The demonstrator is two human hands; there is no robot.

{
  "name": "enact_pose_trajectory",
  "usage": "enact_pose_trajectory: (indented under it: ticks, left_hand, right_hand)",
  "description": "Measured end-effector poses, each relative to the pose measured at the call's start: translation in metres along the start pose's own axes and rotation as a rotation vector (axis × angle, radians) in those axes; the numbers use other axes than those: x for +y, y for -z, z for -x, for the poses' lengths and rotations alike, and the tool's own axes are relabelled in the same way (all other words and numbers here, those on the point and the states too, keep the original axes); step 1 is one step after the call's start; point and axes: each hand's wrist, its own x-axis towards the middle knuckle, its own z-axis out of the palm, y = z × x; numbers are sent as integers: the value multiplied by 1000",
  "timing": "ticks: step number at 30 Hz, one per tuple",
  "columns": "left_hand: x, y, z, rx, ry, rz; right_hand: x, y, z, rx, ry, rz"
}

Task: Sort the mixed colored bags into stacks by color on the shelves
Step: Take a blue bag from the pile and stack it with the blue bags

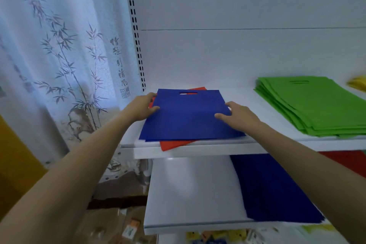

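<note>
Top bag (188,119): I see plain royal blue.
Under bag (174,144): orange-red, showing at 6 o'clock.
Side stack (316,105): bright green, 3 o'clock.
Lower stack (273,188): dark blue, 5 o'clock.
Curtain (59,55): white, grey bamboo print, 9 o'clock.

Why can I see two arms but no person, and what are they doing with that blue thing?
There is no machine here. A camera sits on a person's head, so you see only their arms. The left hand and right hand hold a blue bag by its sides. It lies on a red bag on a white shelf. A stack of green bags lies to the right. More blue bags lie on the lower shelf.
</note>
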Motion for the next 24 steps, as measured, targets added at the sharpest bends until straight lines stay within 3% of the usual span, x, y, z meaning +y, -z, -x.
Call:
enact_pose_trajectory:
  ticks: [4, 12, 18, 24]
  left_hand:
    - [-8, -11, -24, -99, 40, 15]
    - [-17, -7, -51, -172, 121, 227]
    - [-14, -12, -57, -164, 159, 329]
    - [-4, -14, -57, -59, 216, 484]
  right_hand:
    - [-5, -6, -7, -25, -133, -82]
    - [-9, -5, -25, 52, -356, -578]
    - [-11, -12, -30, 53, -294, -502]
    - [-3, -20, -27, 126, -64, -351]
